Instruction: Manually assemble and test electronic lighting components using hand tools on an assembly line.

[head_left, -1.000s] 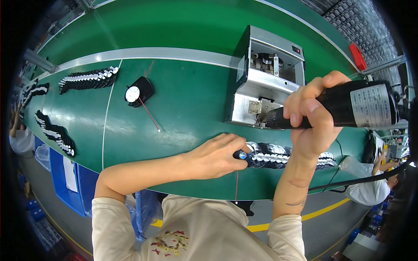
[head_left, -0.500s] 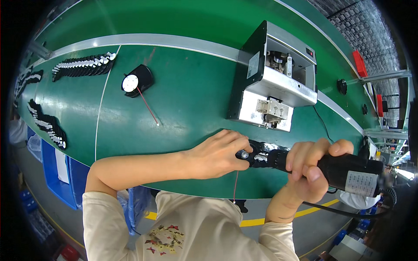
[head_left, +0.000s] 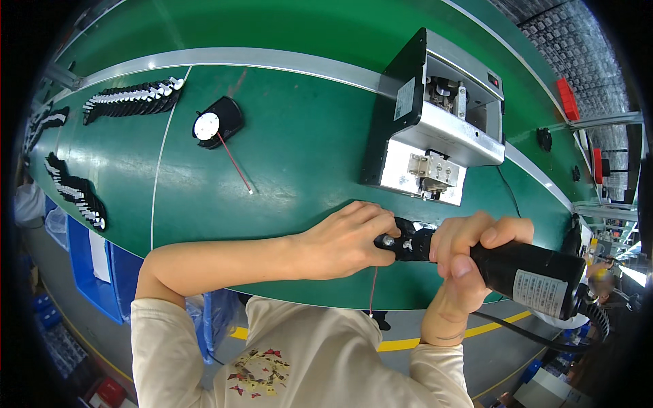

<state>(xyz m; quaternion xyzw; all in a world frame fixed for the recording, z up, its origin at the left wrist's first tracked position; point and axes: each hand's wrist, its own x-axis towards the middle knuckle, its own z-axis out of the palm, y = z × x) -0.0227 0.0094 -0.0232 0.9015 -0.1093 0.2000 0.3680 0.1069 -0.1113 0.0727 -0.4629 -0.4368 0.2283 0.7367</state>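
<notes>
We see a long green table (head_left: pixel 292 156) with a grey metal strip, grey floor (head_left: pixel 490 347) with a yellow line (head_left: pixel 476 330), blue bins (head_left: pixel 88 262) at left below.

The surface (head_left: pixel 299 143) is a smooth green mat with a slight sheen, crossed by a brushed metal strip (head_left: pixel 224 58). The feeder box (head_left: pixel 435 122) combines matt black panels with bare, shiny metal plates. The electric screwdriver (head_left: pixel 524 272) has a glossy black plastic body and a paper label. The small black part (head_left: pixel 218 122) looks like matt plastic.
</notes>
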